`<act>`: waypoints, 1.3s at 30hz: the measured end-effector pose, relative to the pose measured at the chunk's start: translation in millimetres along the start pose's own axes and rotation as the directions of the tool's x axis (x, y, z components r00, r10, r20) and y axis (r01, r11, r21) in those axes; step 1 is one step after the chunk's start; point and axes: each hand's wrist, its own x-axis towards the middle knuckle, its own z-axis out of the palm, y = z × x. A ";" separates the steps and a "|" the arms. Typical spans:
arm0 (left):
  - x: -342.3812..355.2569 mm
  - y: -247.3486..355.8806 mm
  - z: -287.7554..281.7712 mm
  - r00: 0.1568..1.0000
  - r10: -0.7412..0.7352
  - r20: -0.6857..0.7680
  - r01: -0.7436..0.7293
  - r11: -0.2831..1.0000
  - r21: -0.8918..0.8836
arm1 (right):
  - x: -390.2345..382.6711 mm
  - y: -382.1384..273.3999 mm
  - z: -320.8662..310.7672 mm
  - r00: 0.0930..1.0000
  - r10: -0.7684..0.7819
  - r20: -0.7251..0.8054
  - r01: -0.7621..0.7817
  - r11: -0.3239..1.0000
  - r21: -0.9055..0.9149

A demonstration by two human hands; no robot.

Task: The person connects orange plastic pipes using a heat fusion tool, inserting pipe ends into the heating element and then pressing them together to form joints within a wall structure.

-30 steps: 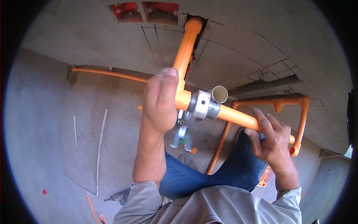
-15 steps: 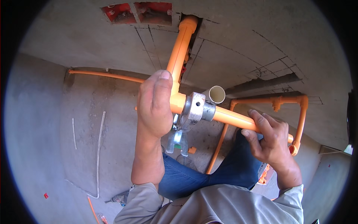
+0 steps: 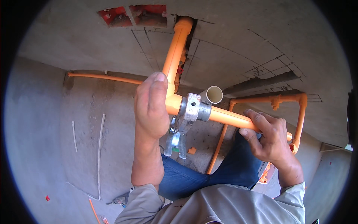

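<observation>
My left hand [image 3: 151, 108] is closed around an orange elbow fitting [image 3: 173, 102] at the lower end of an orange pipe [image 3: 177, 48] that runs up into a slot in the concrete wall. A metal pipe-welding tool head [image 3: 192, 110] sits between that elbow and a second orange pipe [image 3: 229, 117]. My right hand [image 3: 266, 136] grips this second pipe further right. The tool's grey legs [image 3: 175, 142] hang below the joint.
A beige pipe end [image 3: 214, 94] shows just behind the tool. More orange pipework [image 3: 291, 100] runs along the wall at right, and a thin orange pipe [image 3: 100, 77] at left. White tubing [image 3: 100, 149] lies on the concrete floor. My blue-trousered knee [image 3: 194, 179] is below.
Both hands and the pipe joint have shifted slightly down in view. The grips on the elbow and the second pipe are unchanged.
</observation>
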 end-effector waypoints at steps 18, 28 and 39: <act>-1.2 -6.7 -2.9 0.999 -0.038 0.016 0.039 0.998 -0.052 | -2.2 1.0 2.3 0.999 0.046 -0.008 -0.046 0.999 0.019; 1.2 -9.0 -12.3 0.997 -0.052 0.050 0.050 0.998 0.045 | -3.2 -6.6 -2.9 0.999 0.052 -0.006 -0.052 0.998 -0.047; 3.6 -2.4 -19.8 0.973 -0.228 -0.031 0.229 0.971 0.065 | -17.9 -5.1 13.3 0.978 -0.093 -0.184 0.053 0.976 -0.211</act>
